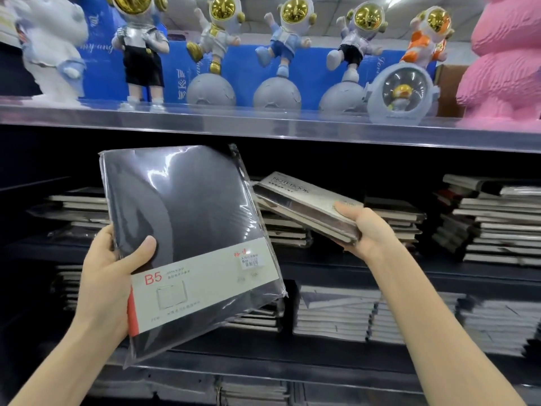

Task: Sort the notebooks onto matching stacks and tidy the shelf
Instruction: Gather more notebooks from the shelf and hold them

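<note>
Two loads in hand: the B5 notebook (187,218) in its clear sleeve on the left, and a grey notebook bundle (304,206) printed NOTEBOOK on the right.
Left grip (108,276): clasps the near-left edge of the B5 notebook, thumb on the cover. The book is held up and tilted in front of the shelf, clear of every pile.
Right grip (367,230): grasps the near end of the grey bundle, thumb on top. The far end reaches over the middle stack (284,230), and I cannot tell whether it rests there.
Step in hand: probably matching each load to its pile. The covers on the piles are too dark to read.
Doing it well: settle one load first, likely the grey one. Lower it flat, spines in line with the books beneath, and let go only once it sits square.
Sleeve: the glossy plastic looks slippery, so keep the thumb pressed until the book lies flat.
Edges: the upper shelf lip (263,127) hangs just above the B5 notebook's top corner, with astronaut figures (222,33) standing on it. The middle shelf board (380,268) runs below the right wrist.
Open room: a dark gap lies above the left stack (79,206). The right stacks (497,227) are high and uneven and leave little headroom.
Risk: nudging an uneven pile could make it slide.
</note>
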The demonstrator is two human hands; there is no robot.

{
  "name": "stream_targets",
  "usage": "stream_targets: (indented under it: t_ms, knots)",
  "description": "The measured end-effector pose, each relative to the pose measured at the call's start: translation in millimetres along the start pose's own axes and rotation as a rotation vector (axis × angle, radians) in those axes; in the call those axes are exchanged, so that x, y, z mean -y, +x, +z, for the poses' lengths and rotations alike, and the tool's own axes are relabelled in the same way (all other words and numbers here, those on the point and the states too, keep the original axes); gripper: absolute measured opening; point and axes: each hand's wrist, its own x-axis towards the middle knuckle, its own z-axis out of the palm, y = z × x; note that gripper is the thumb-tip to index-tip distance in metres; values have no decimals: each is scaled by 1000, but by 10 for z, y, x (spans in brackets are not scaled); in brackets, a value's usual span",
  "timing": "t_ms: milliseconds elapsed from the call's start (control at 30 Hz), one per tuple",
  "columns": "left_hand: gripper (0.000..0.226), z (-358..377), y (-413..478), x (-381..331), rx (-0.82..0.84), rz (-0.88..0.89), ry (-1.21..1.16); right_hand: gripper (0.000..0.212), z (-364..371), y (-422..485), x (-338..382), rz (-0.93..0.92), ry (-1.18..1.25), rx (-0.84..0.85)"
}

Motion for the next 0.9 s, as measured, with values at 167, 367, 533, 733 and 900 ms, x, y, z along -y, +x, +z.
stream_targets:
  t_ms: [167,367,533,733,900]
  knots:
    - [22,-61,-76,30,-1,-37,5,30,-421,-158,-171,-154,-93,14]
    - [24,-34,-198,201,49,-100,27,38,-1073,-523,-167,-198,-223,168]
    - [27,131,-366,361,113,-148,39,89,-1267,-753,-298,-158,-262,227]
    - [26,508,-630,425,105,-231,-31,47,-859,-935,-521,-88,-230,320]
    - [41,480,-684,466,109,-332,-42,27,-530,-917,-773,-151,-475,381]
